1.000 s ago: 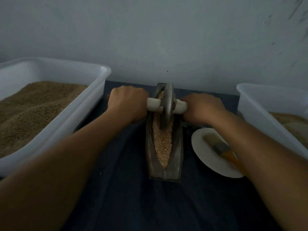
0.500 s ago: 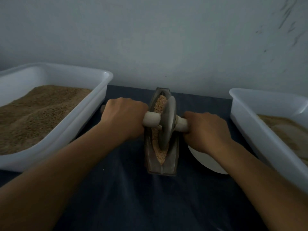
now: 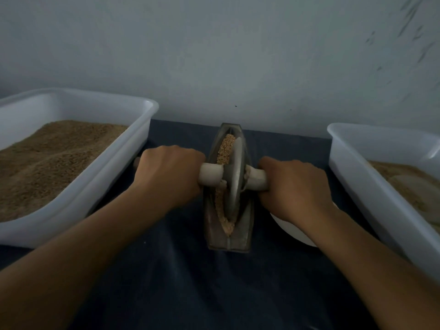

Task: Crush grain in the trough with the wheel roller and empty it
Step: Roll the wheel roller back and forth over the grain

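Metal wheel (image 3: 234, 178) has rolled back toward us to the middle of the trough (image 3: 229, 234) on the bench, our left hand (image 3: 170, 173) and right hand (image 3: 294, 186) each with grip clamped on its handle, so we judge the grain (image 3: 226, 150) only partly crushed.

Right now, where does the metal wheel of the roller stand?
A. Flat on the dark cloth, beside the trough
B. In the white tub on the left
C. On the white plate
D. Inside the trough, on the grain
D: the wheel stands upright inside the trough, on the grain, while the left hand and the right hand grip its handle on either side.
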